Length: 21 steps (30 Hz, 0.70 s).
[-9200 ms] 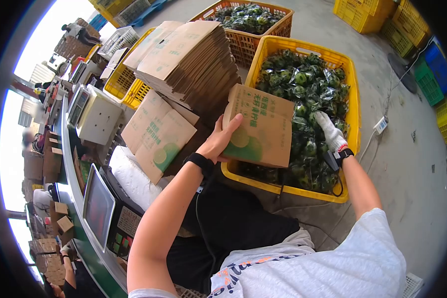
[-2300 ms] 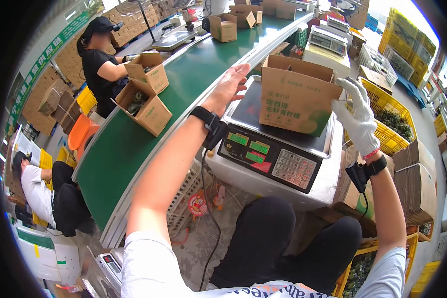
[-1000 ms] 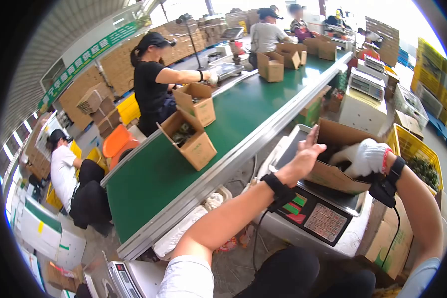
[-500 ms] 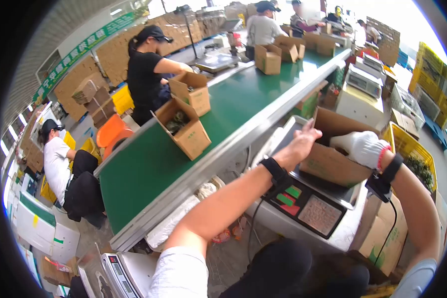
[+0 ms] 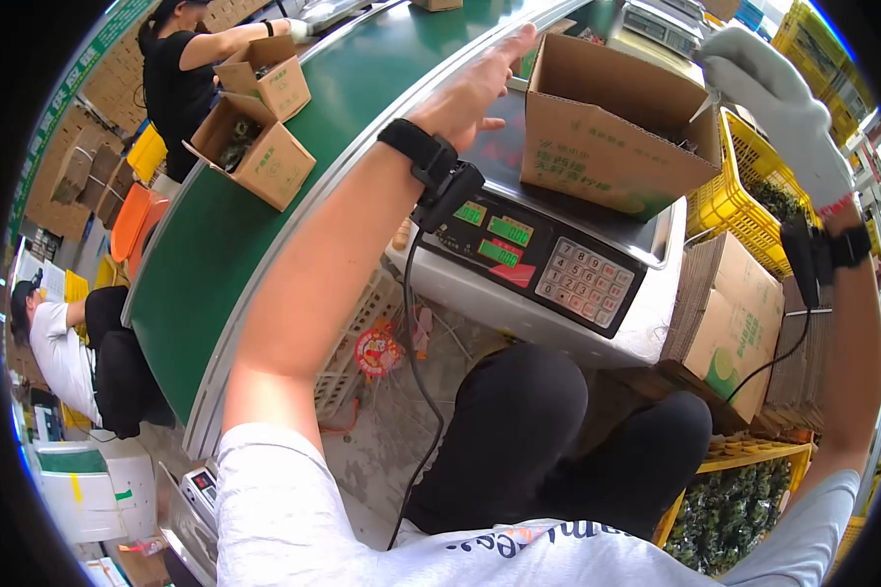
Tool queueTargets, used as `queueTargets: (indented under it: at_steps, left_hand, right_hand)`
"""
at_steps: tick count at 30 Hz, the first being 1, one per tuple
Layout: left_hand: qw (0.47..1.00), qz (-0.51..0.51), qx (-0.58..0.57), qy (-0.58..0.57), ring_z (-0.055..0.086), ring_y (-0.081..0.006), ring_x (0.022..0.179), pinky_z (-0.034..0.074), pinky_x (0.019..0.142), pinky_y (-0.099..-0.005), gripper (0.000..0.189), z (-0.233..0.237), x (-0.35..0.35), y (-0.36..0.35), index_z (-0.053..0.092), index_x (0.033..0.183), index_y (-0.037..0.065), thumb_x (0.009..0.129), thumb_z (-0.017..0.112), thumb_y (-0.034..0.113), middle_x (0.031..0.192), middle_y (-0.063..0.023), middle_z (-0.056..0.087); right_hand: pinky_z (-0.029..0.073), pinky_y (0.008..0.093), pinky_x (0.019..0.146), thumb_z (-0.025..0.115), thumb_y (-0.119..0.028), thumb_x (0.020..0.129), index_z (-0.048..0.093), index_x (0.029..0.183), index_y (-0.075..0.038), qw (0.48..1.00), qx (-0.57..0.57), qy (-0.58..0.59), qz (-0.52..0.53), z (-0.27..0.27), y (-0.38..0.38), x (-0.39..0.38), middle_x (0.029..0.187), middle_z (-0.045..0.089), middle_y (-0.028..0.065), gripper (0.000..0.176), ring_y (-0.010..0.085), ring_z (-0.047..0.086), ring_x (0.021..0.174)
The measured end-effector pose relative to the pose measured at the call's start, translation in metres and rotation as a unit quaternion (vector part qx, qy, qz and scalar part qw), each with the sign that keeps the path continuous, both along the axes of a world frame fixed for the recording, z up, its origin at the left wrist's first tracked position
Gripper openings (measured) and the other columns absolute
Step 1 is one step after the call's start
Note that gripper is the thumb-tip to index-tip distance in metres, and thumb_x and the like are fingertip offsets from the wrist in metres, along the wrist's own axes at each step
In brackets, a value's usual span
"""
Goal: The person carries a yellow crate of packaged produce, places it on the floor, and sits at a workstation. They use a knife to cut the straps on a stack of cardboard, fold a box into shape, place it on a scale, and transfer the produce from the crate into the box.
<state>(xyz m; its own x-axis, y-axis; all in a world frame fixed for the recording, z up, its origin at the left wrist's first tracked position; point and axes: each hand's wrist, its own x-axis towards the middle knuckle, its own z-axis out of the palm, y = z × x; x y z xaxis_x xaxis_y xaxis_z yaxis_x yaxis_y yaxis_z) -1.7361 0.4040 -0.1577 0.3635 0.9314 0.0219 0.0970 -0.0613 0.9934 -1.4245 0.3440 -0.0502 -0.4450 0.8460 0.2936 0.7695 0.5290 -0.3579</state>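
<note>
An open cardboard box [image 5: 612, 152] stands upright on the steel pan of an electronic scale [image 5: 533, 264], its printed side towards me. Dark contents show low inside at its right end. To the left of the box, my bare left hand [image 5: 475, 96] is raised between it and the conveyor edge, fingers stretched out and holding nothing. My right hand [image 5: 775, 98], in a white knitted glove, is just off the box's upper right corner, over the yellow crate. Its fingers are extended loosely with nothing visible in them. Black straps with small devices circle both wrists.
A green conveyor belt [image 5: 347, 108] runs along my left, carrying two open boxes [image 5: 255, 161]. A person in black [image 5: 181, 88] works beyond it; another [image 5: 64, 338] sits at far left. Yellow crates [image 5: 729, 196] of dark green goods and flattened cartons [image 5: 729, 313] are on my right.
My left hand has come off the box rim and moved left. The gloved right hand has come out of the box to the right. The box sits turned differently, and my view has tilted down.
</note>
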Motion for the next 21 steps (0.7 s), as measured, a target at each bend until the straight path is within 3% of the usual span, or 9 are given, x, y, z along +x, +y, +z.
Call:
queueTargets:
  at_steps: [5, 7, 8, 11, 21]
  left_hand:
    - [0.999, 0.039, -0.003, -0.036, 0.034, -0.0242, 0.121, 0.039, 0.099, -0.0478, 0.080, -0.014, -0.031, 0.018, 0.039, 0.146, 0.013, 0.089, 0.055, 0.066, 0.131, -0.0114, 0.036]
    - [0.998, 0.042, 0.010, -0.045, 0.035, -0.0235, 0.120, 0.041, 0.097, -0.0442, 0.076, -0.010, -0.038, 0.004, 0.042, 0.144, 0.011, 0.090, 0.057, 0.063, 0.130, -0.0111, 0.037]
    - [0.997, 0.067, -0.004, -0.047, 0.035, -0.0229, 0.119, 0.042, 0.096, -0.0408, 0.073, -0.005, -0.039, -0.009, 0.044, 0.142, 0.011, 0.090, 0.059, 0.059, 0.128, -0.0107, 0.037]
    - [0.996, 0.065, -0.037, -0.046, 0.039, -0.0218, 0.120, 0.051, 0.092, -0.0391, 0.070, -0.009, -0.051, -0.006, 0.044, 0.137, 0.010, 0.087, 0.070, 0.052, 0.129, -0.0121, 0.040]
    - [0.995, 0.054, -0.058, -0.057, 0.042, -0.0205, 0.117, 0.051, 0.091, -0.0377, 0.064, -0.019, -0.047, -0.001, 0.046, 0.134, 0.009, 0.089, 0.070, 0.047, 0.125, -0.0111, 0.043]
  right_hand:
    - [0.046, 0.0224, 0.095, 0.053, -0.015, 0.102, 0.058, 0.121, -0.005, 0.996, 0.073, 0.049, -0.019, -0.019, -0.035, 0.049, 0.110, 0.062, 0.0054, 0.022, 0.0108, 0.057, 0.101]
    - [0.047, 0.0220, 0.088, 0.060, -0.029, 0.099, 0.062, 0.122, -0.008, 0.989, 0.098, 0.071, -0.087, -0.028, -0.049, 0.059, 0.108, 0.065, 0.0026, 0.031, 0.0112, 0.060, 0.098]
    - [0.047, 0.0223, 0.090, 0.060, -0.027, 0.100, 0.062, 0.120, -0.008, 0.980, 0.123, 0.092, -0.128, -0.036, -0.059, 0.056, 0.106, 0.064, 0.0027, 0.028, 0.0103, 0.059, 0.097]
    - [0.047, 0.0221, 0.089, 0.059, -0.025, 0.100, 0.062, 0.118, -0.006, 0.975, 0.102, 0.118, -0.158, -0.052, -0.070, 0.066, 0.106, 0.064, 0.0032, 0.026, 0.0103, 0.059, 0.097]
    - [0.047, 0.0230, 0.093, 0.058, -0.017, 0.100, 0.057, 0.121, -0.002, 0.968, 0.028, 0.227, -0.107, -0.092, -0.073, 0.060, 0.113, 0.063, 0.0060, 0.026, 0.0103, 0.059, 0.104]
